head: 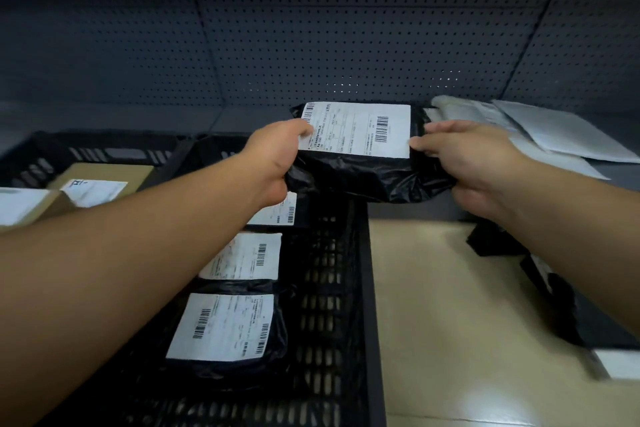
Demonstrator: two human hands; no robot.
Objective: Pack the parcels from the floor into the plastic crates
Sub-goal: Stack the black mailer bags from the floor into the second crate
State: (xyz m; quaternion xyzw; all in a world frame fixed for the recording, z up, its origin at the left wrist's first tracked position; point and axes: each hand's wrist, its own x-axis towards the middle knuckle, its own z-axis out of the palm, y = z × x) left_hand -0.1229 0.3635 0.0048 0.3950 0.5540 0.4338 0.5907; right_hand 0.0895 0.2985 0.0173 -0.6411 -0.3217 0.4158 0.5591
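While both hands grip it from opposite ends, a black plastic parcel (360, 163) with a white shipping label on top hangs in the air above the far right corner of the nearest black crate (367, 288). The left hand (277, 156) pinches the parcel's left end, thumb on the label's edge and fingers curled beneath; the right hand (467, 156) clasps the right end, thumb on top by the label's corner and fingers wrapped under the crumpled plastic. Inside that crate, below the left forearm, lie three more black labelled parcels (225, 329), set one behind another, labels up. Left of the crate stands a second black crate (104, 149) holding brown cardboard boxes (104, 180) with white labels. Right of the nearest crate is pale floor (450, 305), where dark parcels (554, 295) lie partly hidden beneath the right forearm. Beyond the held parcel, to the right of the crate's far corner, white padded mailers (540, 132) are spread in an overlapping heap. Behind everything rises a dark perforated panel (311, 28)
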